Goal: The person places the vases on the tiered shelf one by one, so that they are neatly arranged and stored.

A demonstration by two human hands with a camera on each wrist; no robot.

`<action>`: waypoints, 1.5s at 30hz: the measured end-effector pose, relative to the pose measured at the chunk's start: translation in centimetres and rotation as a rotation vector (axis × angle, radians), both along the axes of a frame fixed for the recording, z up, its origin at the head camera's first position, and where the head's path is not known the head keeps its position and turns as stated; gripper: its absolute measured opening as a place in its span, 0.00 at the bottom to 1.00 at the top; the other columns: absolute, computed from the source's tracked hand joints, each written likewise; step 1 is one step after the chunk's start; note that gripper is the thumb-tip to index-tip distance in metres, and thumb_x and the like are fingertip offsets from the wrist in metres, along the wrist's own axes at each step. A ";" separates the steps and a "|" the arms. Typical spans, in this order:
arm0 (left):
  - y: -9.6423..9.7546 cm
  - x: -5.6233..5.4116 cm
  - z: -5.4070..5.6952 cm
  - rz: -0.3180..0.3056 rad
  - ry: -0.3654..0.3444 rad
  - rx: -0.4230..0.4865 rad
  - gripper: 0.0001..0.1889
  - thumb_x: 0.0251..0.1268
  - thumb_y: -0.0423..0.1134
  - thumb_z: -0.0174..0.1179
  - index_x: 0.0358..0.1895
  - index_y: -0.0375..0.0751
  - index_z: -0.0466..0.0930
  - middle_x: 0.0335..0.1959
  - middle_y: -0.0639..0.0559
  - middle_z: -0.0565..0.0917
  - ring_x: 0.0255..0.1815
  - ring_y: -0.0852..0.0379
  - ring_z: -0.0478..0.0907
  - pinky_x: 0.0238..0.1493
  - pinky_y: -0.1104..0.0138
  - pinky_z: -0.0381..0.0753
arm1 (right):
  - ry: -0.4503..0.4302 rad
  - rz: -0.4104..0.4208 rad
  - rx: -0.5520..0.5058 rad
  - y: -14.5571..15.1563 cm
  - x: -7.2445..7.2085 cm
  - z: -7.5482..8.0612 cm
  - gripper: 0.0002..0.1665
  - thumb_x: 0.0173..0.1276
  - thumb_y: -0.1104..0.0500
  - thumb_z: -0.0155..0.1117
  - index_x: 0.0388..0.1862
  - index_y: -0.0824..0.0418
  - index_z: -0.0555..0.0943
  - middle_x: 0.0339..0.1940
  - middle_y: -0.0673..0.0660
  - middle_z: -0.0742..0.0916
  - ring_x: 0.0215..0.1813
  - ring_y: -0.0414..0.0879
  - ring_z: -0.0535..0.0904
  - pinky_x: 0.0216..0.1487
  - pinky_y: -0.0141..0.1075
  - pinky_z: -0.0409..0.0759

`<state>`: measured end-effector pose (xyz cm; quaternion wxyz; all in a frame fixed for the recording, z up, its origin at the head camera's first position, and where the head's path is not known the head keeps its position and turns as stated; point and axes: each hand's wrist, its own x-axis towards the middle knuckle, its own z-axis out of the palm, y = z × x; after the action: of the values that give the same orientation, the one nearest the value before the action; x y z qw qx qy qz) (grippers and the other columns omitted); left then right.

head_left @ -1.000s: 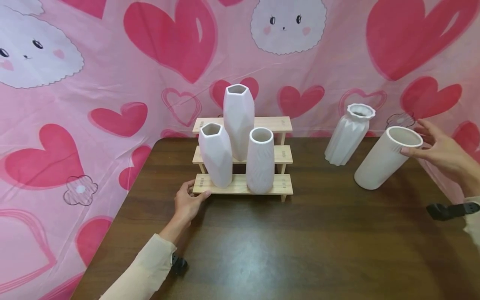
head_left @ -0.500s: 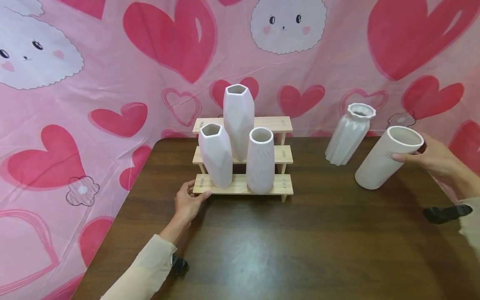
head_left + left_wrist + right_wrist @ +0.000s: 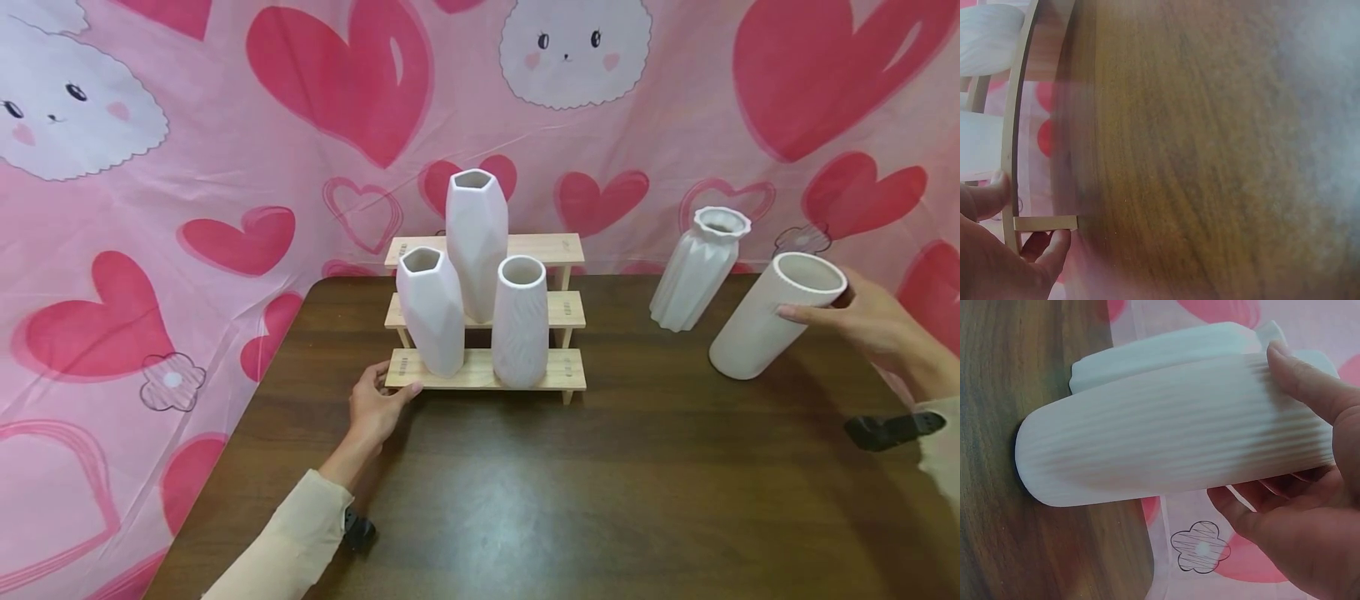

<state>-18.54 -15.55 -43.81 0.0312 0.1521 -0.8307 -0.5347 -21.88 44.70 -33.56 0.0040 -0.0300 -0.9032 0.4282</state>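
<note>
At the right of the table, my right hand [image 3: 877, 321] grips a white ribbed cylindrical vase [image 3: 765, 321] near its rim. In the right wrist view the thumb lies on one side of the vase [image 3: 1172, 431] and the fingers on the other. My left hand [image 3: 375, 404] holds the front left corner of a three-step wooden stand [image 3: 480, 379]; the left wrist view shows fingers by the stand's leg [image 3: 1044, 223] and the thumb on the step. On the stand are a tall faceted vase [image 3: 477, 242], a shorter faceted vase [image 3: 432, 312] and a textured round vase [image 3: 521, 325].
A white fluted vase [image 3: 697, 271] with a scalloped rim stands just left of the ribbed one. The dark wooden table [image 3: 600, 500] ends at the back against a pink heart-print cloth [image 3: 465, 75].
My right hand has closed in on the ribbed vase, its thumb moving left onto the vase's side. The left hand, stand and vases stay where they were.
</note>
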 end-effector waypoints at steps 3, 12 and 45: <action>0.0 0.0 0.0 0.003 -0.001 0.002 0.34 0.58 0.40 0.70 0.67 0.39 0.66 0.57 0.41 0.75 0.53 0.46 0.74 0.51 0.57 0.74 | 0.006 -0.016 0.015 0.0 0.0 -0.1 0.44 0.66 0.47 0.66 0.76 0.38 0.55 0.52 0.37 0.71 0.51 0.35 0.64 0.66 0.65 0.50; 0.0 0.0 0.0 0.009 -0.007 0.007 0.34 0.58 0.39 0.70 0.67 0.39 0.65 0.58 0.40 0.74 0.55 0.45 0.73 0.54 0.55 0.73 | 0.033 -0.069 0.046 -0.3 0.4 0.1 0.41 0.61 0.45 0.69 0.72 0.41 0.64 0.48 0.34 0.76 0.49 0.33 0.66 0.58 0.55 0.57; 0.0 -0.1 0.1 -0.006 -0.001 -0.006 0.34 0.58 0.40 0.69 0.67 0.38 0.65 0.57 0.40 0.75 0.51 0.47 0.74 0.48 0.60 0.73 | 0.158 0.013 -0.092 -7.2 1.9 6.3 0.35 0.58 0.58 0.73 0.66 0.48 0.74 0.50 0.46 0.83 0.47 0.38 0.75 0.42 0.24 0.67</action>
<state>-18.60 -15.56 -43.71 0.0296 0.1498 -0.8327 -0.5323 -19.97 37.52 -27.23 0.0709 0.0096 -0.8797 0.4701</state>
